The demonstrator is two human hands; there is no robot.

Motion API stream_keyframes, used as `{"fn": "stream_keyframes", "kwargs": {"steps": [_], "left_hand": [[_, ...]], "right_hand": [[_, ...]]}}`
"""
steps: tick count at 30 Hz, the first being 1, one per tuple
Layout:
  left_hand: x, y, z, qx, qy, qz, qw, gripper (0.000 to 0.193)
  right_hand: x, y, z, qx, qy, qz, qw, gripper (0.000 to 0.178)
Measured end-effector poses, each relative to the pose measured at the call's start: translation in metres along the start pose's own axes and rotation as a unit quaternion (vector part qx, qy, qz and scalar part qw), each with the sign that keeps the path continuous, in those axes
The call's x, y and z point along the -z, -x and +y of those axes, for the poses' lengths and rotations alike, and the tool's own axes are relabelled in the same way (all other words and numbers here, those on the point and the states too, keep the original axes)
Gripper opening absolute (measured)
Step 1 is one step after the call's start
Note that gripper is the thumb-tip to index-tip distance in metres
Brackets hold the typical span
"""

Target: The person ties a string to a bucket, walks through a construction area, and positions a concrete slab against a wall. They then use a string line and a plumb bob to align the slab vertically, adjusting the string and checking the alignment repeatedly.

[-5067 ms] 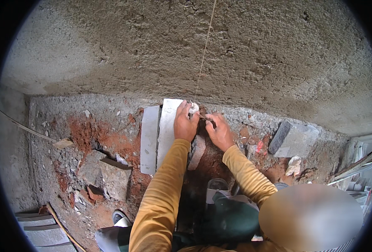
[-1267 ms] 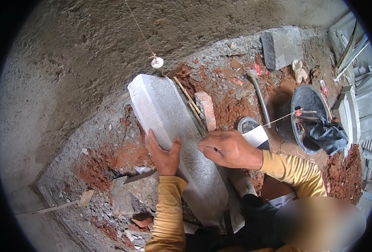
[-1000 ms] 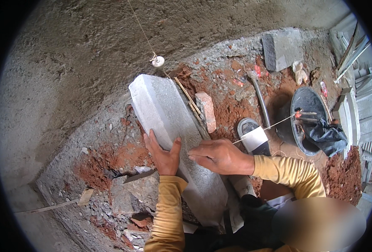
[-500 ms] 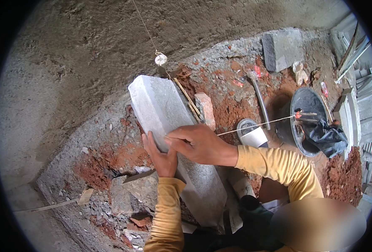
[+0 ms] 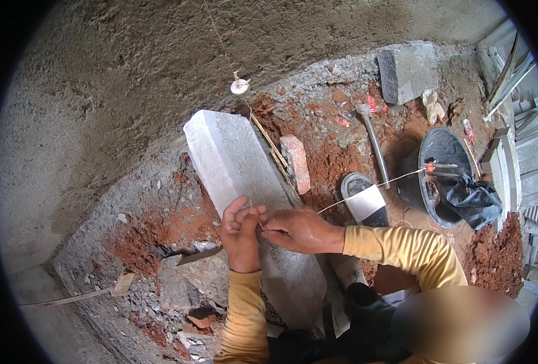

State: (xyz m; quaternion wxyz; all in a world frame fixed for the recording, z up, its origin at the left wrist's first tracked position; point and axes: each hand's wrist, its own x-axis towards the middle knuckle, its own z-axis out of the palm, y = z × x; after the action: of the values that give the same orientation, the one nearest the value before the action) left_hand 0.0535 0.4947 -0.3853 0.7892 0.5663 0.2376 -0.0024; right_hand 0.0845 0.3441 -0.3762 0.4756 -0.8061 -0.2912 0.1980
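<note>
A long grey concrete kerb block with a bevelled edge lies in front of me. Over its middle my left hand is raised, fingers curled and pinched on a thin pale string. Close beside it, my right hand pinches the same string, a short piece of which shows between the fingertips. From the right hand the string runs right to a red-wrapped spot at a black bucket. Past the block's far end, a round white weight hangs on a thin line against the wall.
Thin sticks and a brick piece lie right of the block. Beyond are a sandal, a hammer and another concrete block. Rubble lies left; the rough wall rises behind.
My left hand has lifted off the block's face and now pinches the string. My right hand has moved slightly down and right. The hanging weight has shifted slightly right.
</note>
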Motion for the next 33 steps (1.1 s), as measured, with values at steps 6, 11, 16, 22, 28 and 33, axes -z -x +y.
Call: {"fn": "stream_keyframes", "kwargs": {"steps": [6, 11, 16, 22, 28, 33], "left_hand": [[0.005, 0.004, -0.023, -0.078, -0.054, 0.009, 0.995, 0.031], [-0.003, 0.007, -0.048, -0.198, -0.135, 0.034, 0.97, 0.021], [-0.004, 0.006, -0.052, -0.295, -0.312, 0.034, 0.902, 0.012], [-0.006, 0.005, -0.05, -0.313, -0.309, 0.045, 0.897, 0.012], [-0.003, 0.006, -0.051, -0.287, -0.3, 0.028, 0.909, 0.012], [-0.002, 0.007, -0.053, -0.288, -0.304, 0.012, 0.908, 0.014]], "right_hand": [[0.048, -0.023, 0.019, -0.055, 0.156, 0.062, 0.984, 0.03], [0.105, -0.121, 0.059, -0.073, 0.276, 0.22, 0.933, 0.071], [0.083, -0.181, 0.072, -0.151, 0.265, 0.23, 0.924, 0.082], [0.064, -0.199, 0.082, -0.12, 0.267, 0.299, 0.908, 0.062], [0.062, -0.202, 0.089, -0.08, 0.231, 0.321, 0.915, 0.049], [0.058, -0.204, 0.09, -0.072, 0.219, 0.329, 0.916, 0.049]]}}
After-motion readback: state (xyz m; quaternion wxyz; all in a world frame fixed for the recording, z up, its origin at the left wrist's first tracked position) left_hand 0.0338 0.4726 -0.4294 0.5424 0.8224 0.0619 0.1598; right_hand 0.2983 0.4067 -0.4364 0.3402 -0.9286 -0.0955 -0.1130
